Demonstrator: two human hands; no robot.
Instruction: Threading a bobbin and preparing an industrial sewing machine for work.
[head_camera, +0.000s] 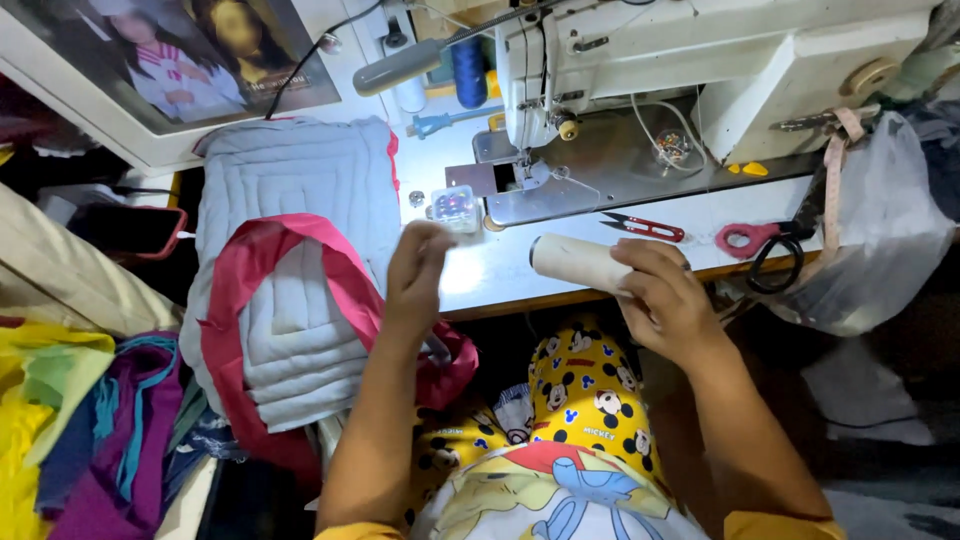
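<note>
I take the sewing machine (700, 70) as my landmark; it stands at the back of the white bench (500, 270). My right hand (665, 295) is at the bench's front edge, in front of the machine's base plate, and its fingers (640, 262) are wrapped around a cream thread cone (578, 262). The cone lies on its side in that grip, its free end pointing left, toward my other hand, and the gripped end is buried under the fingers.

My left hand (415, 265) is raised in front of the machine's needle end, just below a small clear plastic box (455, 207) that sits on the bench left of the base plate. Its fingers are drawn together at the tips, but I cannot tell whether they pinch anything. The cone's free end is near this hand, not touching it.

Between the machine and my right hand lie small red-handled thread snips (645, 228); further right, under the machine's motor end, are red-handled scissors (755, 240). Left of the machine, a grey quilted piece with pink binding (290, 290) hangs over the bench's edge beside my left forearm.
</note>
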